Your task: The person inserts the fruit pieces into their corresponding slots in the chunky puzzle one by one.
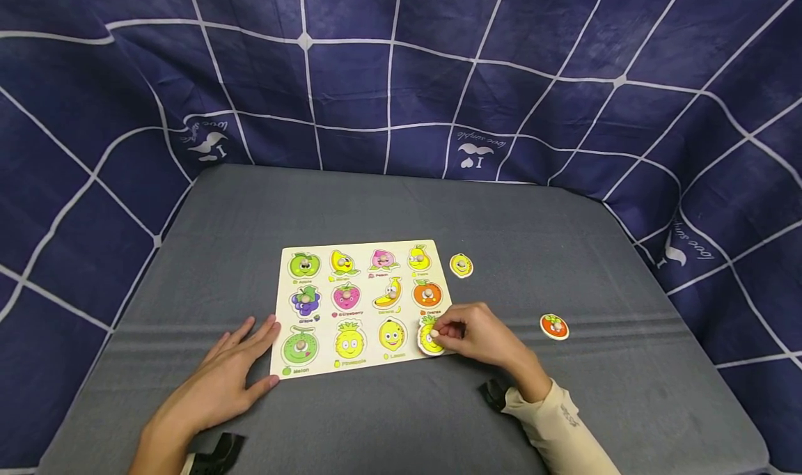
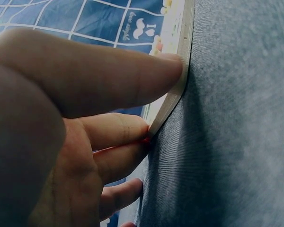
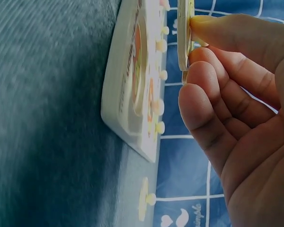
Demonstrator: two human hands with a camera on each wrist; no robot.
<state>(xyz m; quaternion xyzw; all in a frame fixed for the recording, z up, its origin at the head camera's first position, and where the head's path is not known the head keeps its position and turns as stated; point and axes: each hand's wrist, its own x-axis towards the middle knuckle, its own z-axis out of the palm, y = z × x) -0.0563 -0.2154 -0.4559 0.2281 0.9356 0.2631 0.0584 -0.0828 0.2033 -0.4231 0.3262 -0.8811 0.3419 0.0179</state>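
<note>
A pale wooden knob puzzle board with rows of fruit pictures lies on the table. My right hand pinches the knob of a yellow pineapple puzzle piece over the board's near right corner. In the right wrist view, this piece is raised clear of the board, above an oval recess. My left hand rests at the board's left edge with fingers spread; in the left wrist view, its thumb touches the board's side. The printed pineapple and lemon show no knobs.
A loose yellow lemon piece lies just past the board's right edge. Farther right is a red tomato piece. Grey cloth covers the table, and a blue curtain with white lines hangs around its back and sides.
</note>
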